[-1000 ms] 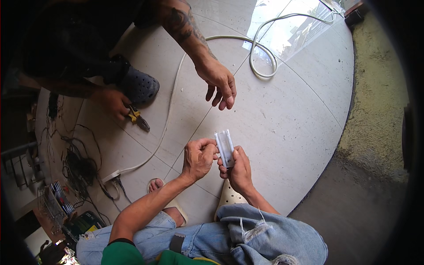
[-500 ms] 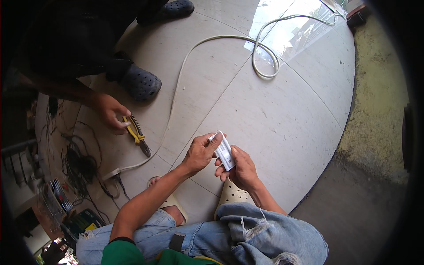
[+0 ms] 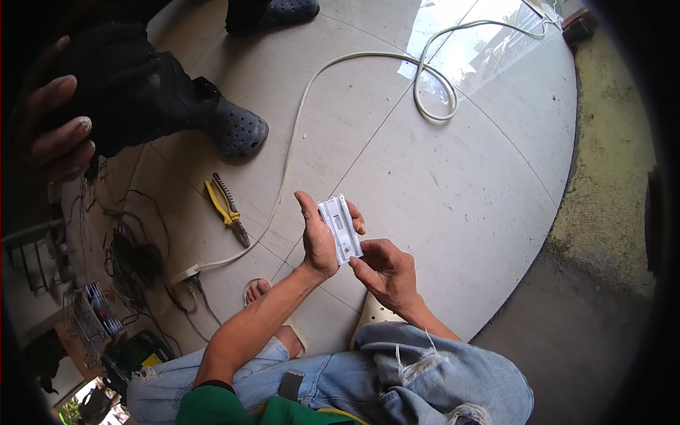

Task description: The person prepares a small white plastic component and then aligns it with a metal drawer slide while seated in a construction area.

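Note:
A long white plastic piece (image 3: 338,225), shallow like a small electrical cover or box, has a raised rim, a small central window and a round hole near its lower end. It lies along the palm of my left hand (image 3: 322,241), thumb stretched up beside it and fingers wrapped behind to the far edge. My right hand (image 3: 386,273) is at its lower end, fingers curled, thumb tip touching the corner. Pliers (image 3: 227,209) with yellow and black handles lie on the floor to the left, apart from my hands.
A white cable (image 3: 294,134) curves across the tiled floor (image 3: 460,212) and loops at the far right. Another person's hand (image 3: 60,134) and grey clog (image 3: 241,127) are at left. Tangled dark wires (image 3: 131,258) and a wire rack (image 3: 92,312) lie lower left.
The white piece now rests face-up in my left palm, shifted slightly left; my left thumb has come off its top. The other person's hand has left the pliers and risen to the left.

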Motion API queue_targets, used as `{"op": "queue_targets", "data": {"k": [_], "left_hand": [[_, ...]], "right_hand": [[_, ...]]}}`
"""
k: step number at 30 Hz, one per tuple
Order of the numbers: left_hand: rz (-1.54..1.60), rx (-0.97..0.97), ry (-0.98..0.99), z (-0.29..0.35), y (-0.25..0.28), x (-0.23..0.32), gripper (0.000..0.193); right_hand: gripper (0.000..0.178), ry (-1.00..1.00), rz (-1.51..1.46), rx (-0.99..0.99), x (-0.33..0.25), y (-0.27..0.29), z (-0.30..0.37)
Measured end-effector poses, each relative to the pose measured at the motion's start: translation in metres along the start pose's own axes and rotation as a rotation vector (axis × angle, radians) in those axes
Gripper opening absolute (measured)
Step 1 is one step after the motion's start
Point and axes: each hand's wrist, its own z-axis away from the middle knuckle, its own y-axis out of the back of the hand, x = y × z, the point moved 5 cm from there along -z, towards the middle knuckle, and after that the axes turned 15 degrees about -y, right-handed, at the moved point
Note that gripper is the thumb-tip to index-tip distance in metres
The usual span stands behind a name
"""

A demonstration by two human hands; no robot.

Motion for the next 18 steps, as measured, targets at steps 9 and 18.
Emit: {"op": "queue_targets", "data": {"k": [9, 18], "left_hand": [[0.011, -0.048, -0.033, 0.0, 0.0, 0.002, 0.093], [0.287, -0.098, 0.031, 0.005, -0.001, -0.009, 0.077]], "right_hand": [[0.029, 0.133, 0.169, 0.039, -0.015, 0.001, -0.002], [0.05, 0.145, 0.119, -0.012, -0.015, 0.001, -0.002]]}}
